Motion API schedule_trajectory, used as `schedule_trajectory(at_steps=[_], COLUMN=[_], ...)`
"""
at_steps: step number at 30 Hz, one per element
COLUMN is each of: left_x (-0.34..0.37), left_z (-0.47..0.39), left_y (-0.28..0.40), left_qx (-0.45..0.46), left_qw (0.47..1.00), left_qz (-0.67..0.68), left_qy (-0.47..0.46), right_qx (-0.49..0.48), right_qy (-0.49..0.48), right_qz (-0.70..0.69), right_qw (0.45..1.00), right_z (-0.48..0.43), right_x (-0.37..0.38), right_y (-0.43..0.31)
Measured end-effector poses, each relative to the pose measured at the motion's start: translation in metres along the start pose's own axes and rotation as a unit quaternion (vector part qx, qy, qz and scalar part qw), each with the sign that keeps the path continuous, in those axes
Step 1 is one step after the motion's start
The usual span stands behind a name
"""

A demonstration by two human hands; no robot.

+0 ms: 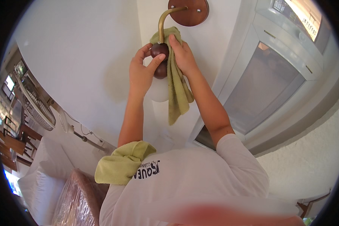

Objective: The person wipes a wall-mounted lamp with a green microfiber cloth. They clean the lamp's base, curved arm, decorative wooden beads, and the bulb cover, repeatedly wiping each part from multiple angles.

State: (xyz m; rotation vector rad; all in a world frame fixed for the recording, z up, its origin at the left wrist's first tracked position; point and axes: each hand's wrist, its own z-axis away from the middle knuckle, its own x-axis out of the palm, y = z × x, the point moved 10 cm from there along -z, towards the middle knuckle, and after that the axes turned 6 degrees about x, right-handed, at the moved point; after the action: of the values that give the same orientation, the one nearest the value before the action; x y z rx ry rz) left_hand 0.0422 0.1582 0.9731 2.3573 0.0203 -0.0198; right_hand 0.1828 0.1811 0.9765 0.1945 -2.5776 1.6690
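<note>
A wall lamp hangs before me: a round wooden wall plate (188, 16), a curved brass arm (161, 25), two dark brown wooden balls (160, 50) and a white shade (159, 93) below them. My left hand (143, 66) grips the upper ball, its thumb across the front and its fingers at the far side. A green cloth (177, 93) is in my right hand (183, 55), pressed against the right side of the balls. Part of it bunches behind the brass arm, and the rest hangs down past the shade. Another green cloth (124, 163) is draped over my left arm near the elbow.
White walls (82, 56) meet in a corner behind the lamp. To the right stands a white-framed door or window (268, 87) with a translucent panel. At left are a pedestal fan (36, 104), white cushions (42, 180) and plastic-wrapped furniture (76, 200). Wooden furniture (17, 144) stands farther off.
</note>
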Motion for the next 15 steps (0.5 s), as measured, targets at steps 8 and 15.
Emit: schedule_trajectory(at_steps=[8,15], left_x=[0.003,0.007], left_z=[-0.001,0.000], left_y=[0.001,-0.017], left_qx=[0.027,-0.030], left_qw=[0.999,0.992], left_qz=[0.015,0.113], left_qy=[-0.010,-0.047], right_qx=[-0.318,-0.214], right_qy=[0.061,-0.052], right_qz=[0.225,0.457], right_qw=[0.919,0.862], right_z=[0.077,0.057], right_x=[0.017,0.049], right_y=[-0.051,-0.056])
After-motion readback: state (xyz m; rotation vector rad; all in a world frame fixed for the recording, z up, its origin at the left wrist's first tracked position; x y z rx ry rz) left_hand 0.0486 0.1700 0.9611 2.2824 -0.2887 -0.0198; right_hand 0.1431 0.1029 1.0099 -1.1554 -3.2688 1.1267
